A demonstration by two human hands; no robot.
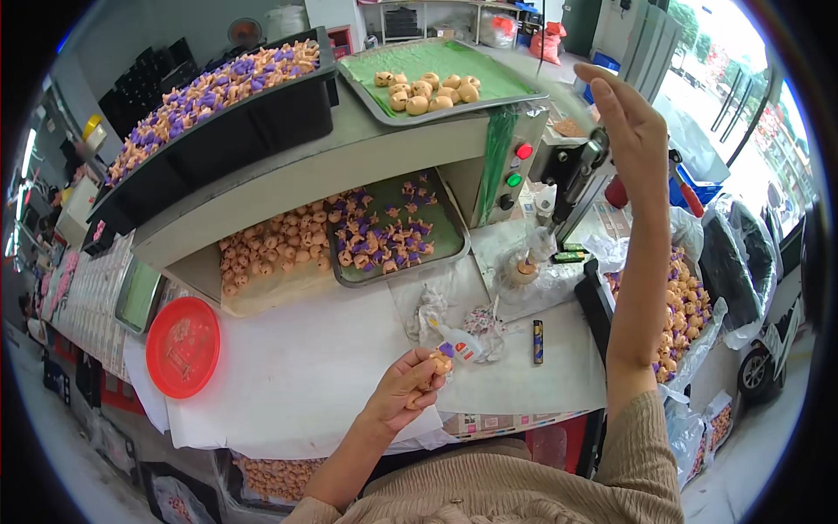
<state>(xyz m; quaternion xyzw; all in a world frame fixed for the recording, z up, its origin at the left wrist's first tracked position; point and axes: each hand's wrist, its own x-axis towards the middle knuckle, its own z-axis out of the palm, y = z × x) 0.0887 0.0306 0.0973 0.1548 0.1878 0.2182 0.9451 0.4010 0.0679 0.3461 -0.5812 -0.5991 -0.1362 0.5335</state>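
White paper covers most of the bench (279, 349), and along its far side you have a pale cabinet (349, 162) carrying a long black bin (253, 120) of peach-and-purple pieces and a green-lined tray (499, 73) of round peach pieces. Under it, toward the bench's far edge, a dark tray (401, 272) holds small peach-and-purple figures. Near the far right corner stands a lever press (580, 179); by the left edge sits a red dish (185, 375). Your right hand (627, 113) is raised beside the press, fingers nearly straight and close together; whether they touch its lever, I cannot tell. Your left hand (401, 390) is above the near edge, fingers pinched round a peach figure with a purple part (443, 359), just in front of a white squeeze bottle (461, 342). You seem to be partway through handling this one figure, and any pressing looks not yet done on it. As I judge it, the next move calls for seating the figure squarely at the press, left fingers well clear, before you work the lever
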